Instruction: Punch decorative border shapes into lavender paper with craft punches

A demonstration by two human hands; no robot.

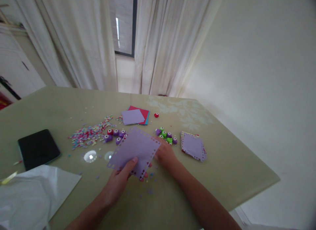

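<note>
A square sheet of purple paper [137, 147] with small holes punched along its edges is tilted up over the table. My left hand [125, 169] grips its lower edge, thumb on top and fingers underneath. Beyond the sheet's right corner is my right hand [164, 152], its fingers mostly hidden by the paper. Near those fingers sits a cluster of green and purple craft punches [169, 135] with eye-like white spots. Red and purple punches [116, 132] stand past the sheet's left side, and a lone red punch [156, 115] lies farther back.
Punched confetti [91, 132] is heaped at left. A black tablet [39, 148] and a white sheet with clear plastic [29, 197] lie at the left. Purple, red and blue paper [133, 117] rests at the back; a stack of punched sheets [193, 146] is at right.
</note>
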